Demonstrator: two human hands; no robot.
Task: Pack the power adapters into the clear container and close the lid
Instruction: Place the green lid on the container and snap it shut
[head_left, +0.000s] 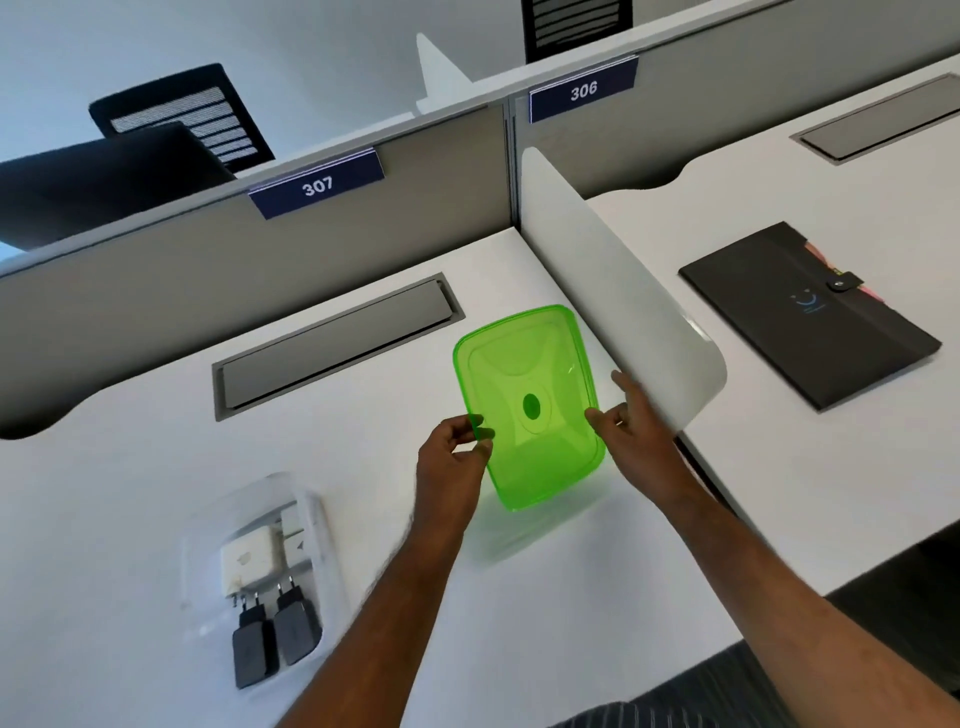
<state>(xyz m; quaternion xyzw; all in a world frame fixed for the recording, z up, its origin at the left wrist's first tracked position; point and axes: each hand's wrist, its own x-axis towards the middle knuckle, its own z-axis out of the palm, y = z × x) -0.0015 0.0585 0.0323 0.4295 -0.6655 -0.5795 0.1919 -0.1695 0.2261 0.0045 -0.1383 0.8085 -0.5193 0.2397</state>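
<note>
Pinching the green lid (527, 405) at both long edges: left hand (452, 457) fingers (480, 449) clamped on the left rim, right hand (636, 431) fingers (597, 418) closed against the right rim. Holding the lid tilted, its near end lifted above the white desk (156, 467), well apart from the container.

Sitting at far left, near the desk's front edge: the clear container (257, 571), open-topped, already holding the power adapters (270, 618). Counting three adapters clearly — one white block and two dark grey plugs lying side by side, prongs pointing away; possibly more white pieces behind, too blurred to tell. Counting one container, one lid, two hands.

Judging the packing as seemingly done, with no adapters lying loose on the desk. Remaining: carrying the lid leftward, seating it over the container, pressing it shut.

Standing at right, just beside the right hand: a white divider panel (623, 291). Lying beyond it on the neighbouring desk: one dark folder (810, 312).
</note>
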